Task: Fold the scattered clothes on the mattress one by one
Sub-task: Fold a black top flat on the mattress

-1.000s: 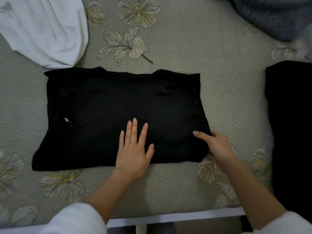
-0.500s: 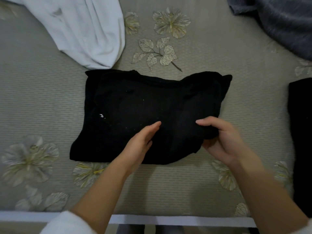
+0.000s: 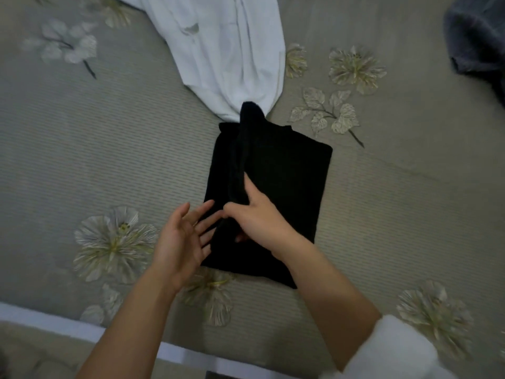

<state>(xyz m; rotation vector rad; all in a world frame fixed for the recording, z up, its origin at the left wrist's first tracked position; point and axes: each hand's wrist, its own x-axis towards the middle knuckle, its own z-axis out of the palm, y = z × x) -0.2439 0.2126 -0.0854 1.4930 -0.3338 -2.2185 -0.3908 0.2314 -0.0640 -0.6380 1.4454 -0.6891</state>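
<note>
The black garment (image 3: 287, 187) lay folded in the middle of the frame on the mattress (image 3: 82, 146). It was a narrow block whose long axis ran from the lower centre up toward the top, leaning a little to the left. A loose black tip stuck out at its upper end and pointed into the hem of the white garment (image 3: 226, 50), which it overlapped there.

My right hand (image 3: 259, 217) gripped the turned-over fold along the block's left side, thumb on top and fingers curled beneath the cloth. My left hand (image 3: 180, 239) lay just beside it with the palm open and the fingers straight and spread, their tips at the garment's left edge. It held nothing.

The block's right and lower edges lay straight and flat. Bare flowered mattress ran off to its left and right. Below it, the mattress's white border (image 3: 68, 328) crossed the bottom of the frame. A grey garment (image 3: 478, 36) sat well apart in the upper right corner.

Half a second before, the garment had lain wide, its long axis running left to right. My right hand had held its right end and my left had pressed its middle. By now that end had been brought across to the left, halving the width.
</note>
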